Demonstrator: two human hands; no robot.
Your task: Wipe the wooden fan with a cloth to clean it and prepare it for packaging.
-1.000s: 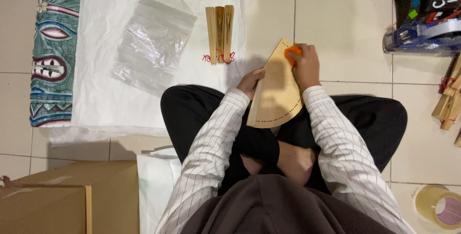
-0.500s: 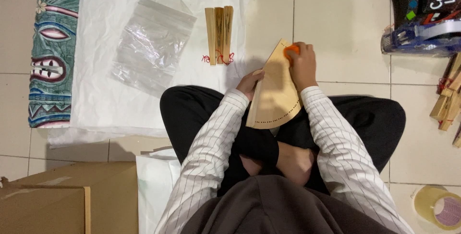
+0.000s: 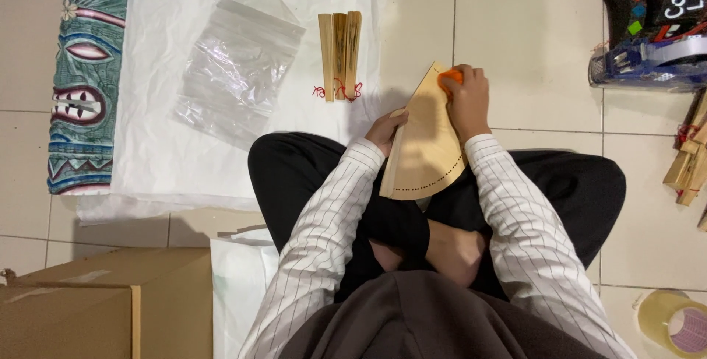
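Person sits cross-legged on a pale tile floor (image 3: pixel 530 42). A half-open wooden fan (image 3: pixel 423 145) rests over the lap, tip pointing away from the body. Left hand (image 3: pixel 387 129) holds the fan's left edge, grip closed narrow on it. Right hand (image 3: pixel 465 97) is at the fan's tip, grip closed on a small orange thing (image 3: pixel 448 77).

A white sheet (image 3: pixel 158 160) lies on the floor w/ a clear plastic bag (image 3: pixel 236 72) in its middle & 3 shut fans (image 3: pixel 339 53) near its right edge. A green carved mask (image 3: pixel 82 86) lies by the sheet's left edge. Cardboard box (image 3: pixel 103 307) at the bottom left corner, tape roll (image 3: pixel 674 322) at the bottom right.
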